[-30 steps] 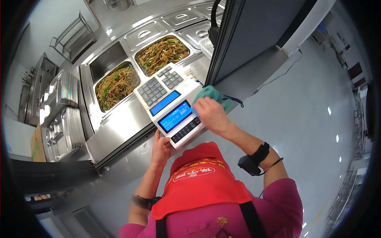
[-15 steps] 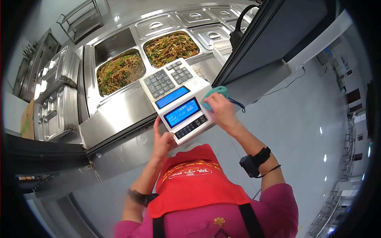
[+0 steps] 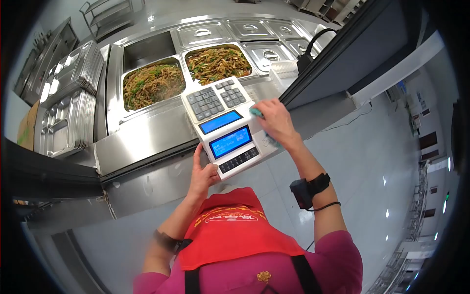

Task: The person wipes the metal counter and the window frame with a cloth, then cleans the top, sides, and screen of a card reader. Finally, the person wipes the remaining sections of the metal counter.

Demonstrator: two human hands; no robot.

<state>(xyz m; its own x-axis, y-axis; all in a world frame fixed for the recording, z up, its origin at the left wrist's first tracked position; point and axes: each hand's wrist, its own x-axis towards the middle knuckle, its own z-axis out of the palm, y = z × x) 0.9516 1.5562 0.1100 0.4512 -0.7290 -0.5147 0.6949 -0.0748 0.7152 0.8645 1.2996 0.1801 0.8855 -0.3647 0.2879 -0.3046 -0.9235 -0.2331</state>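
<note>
Fingers [image 3: 274, 113] pressing cloth [image 3: 256, 112], R hand [image 3: 275, 122].

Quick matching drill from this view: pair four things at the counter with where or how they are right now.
1 cloth
2 left hand
3 tray stack
4 lidded pan

a far left of the counter
b under the right hand, on the payment terminal
c behind the noodle pans
d at the terminal's near left edge

Pairs: 1-b, 2-d, 3-a, 4-c
</note>
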